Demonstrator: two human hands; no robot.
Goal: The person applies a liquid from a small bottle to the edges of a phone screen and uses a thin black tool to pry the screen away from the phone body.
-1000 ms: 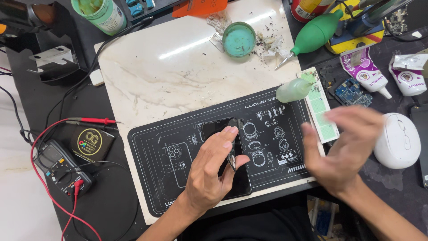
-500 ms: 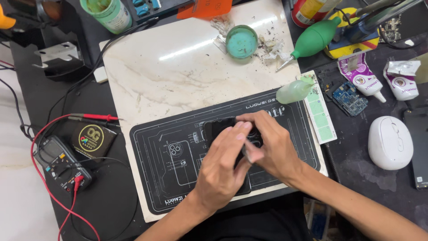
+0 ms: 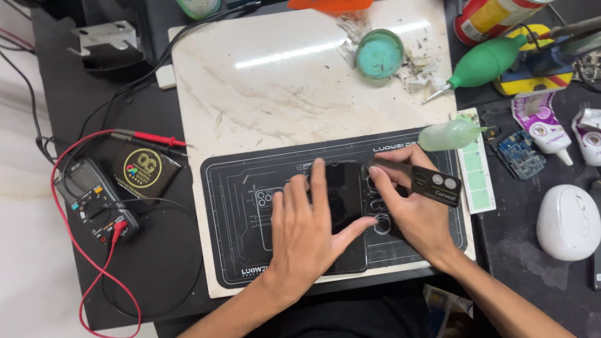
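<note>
Where both hands overlapped before | left hand (image 3: 307,231) flat on phone (image 3: 341,216) | right hand (image 3: 413,213) pinches black card (image 3: 426,180)

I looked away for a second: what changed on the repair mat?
The right hand came in from the right to the phone's edge and now holds a dark pry card. The left hand stayed flat on the black phone; multimeter and mat unmoved.

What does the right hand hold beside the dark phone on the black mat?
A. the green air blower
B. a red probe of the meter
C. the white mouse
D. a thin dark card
D: the right hand pinches a thin dark card beside the dark phone, which the left hand presses flat on the black mat.
</note>
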